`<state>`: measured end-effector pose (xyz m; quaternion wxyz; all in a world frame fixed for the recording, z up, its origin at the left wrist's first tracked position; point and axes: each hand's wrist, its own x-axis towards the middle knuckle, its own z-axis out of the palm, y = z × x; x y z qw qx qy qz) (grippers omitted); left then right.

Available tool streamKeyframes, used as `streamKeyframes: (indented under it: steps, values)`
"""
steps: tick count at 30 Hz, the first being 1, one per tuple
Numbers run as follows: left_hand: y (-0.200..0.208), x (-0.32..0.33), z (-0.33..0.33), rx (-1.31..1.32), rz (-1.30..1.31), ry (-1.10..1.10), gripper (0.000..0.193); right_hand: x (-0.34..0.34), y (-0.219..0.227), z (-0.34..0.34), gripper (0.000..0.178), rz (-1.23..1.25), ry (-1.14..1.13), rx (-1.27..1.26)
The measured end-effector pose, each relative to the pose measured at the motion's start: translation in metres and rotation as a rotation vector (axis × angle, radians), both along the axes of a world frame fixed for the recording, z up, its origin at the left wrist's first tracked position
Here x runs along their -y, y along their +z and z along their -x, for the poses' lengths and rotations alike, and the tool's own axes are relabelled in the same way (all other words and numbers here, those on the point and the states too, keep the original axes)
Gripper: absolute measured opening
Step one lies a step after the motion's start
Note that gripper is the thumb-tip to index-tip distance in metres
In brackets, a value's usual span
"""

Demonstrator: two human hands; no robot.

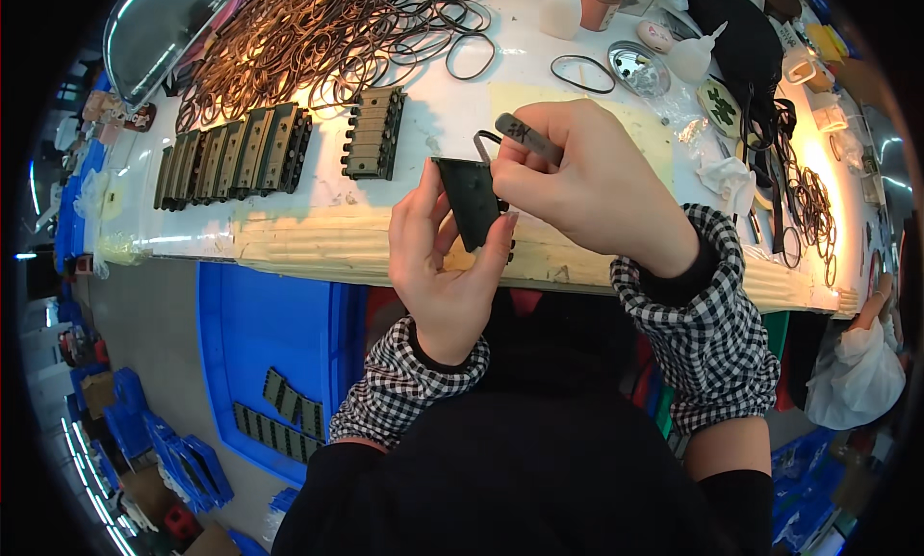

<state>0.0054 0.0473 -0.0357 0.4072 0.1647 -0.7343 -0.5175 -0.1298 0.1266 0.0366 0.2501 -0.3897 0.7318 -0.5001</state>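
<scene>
- Workpiece: I see the dark green block (466,198) raised over the front part of the worktop (421,103), tilted, its smooth broad face turned toward my camera
- Left hand (438,262): clamped on the block, fingers along one side and thumb on the other
- Right hand (582,176): thumb and fingers pinched on a grey piece (529,139) with dark marks, just beside the block's upper end
- Dark strip (484,144): curves between the grey piece and the block; I cannot tell whether it belongs to the grey piece
- Fault, slip: I judge that a pull from the right side could twist the block out of the left grip, since it appears to rest on nothing else
- Fault, spring-back: if the strip is elastic, losing the pinch could let it snap toward the left thumb
- Fault, snag: the lone block (373,132) stands near the left hand; a wide elbow swing could topple it, or the row of blocks (231,159) farther left
- Surroundings: the heap of dark bands (289,41) lies behind those blocks; the blue bin (219,315) below the worktop holds dark green strips (277,431)
</scene>
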Motion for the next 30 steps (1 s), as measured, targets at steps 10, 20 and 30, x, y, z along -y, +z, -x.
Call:
streamKeyframes:
  steps: [10, 20, 30]
  values:
    - [0.001, 0.009, -0.003, -0.033, -0.198, -0.082, 0.069, 0.004, -0.019, -0.011, 0.023, 0.09, 0.019, -0.139]
    - [0.008, 0.024, -0.007, -0.068, -0.603, -0.285, 0.058, -0.004, -0.009, -0.012, 0.013, 0.254, -0.132, -0.291]
    - [0.015, 0.041, -0.018, -0.006, -0.928, -0.769, 0.043, -0.011, -0.004, -0.004, 0.015, 0.225, 0.038, 0.011]
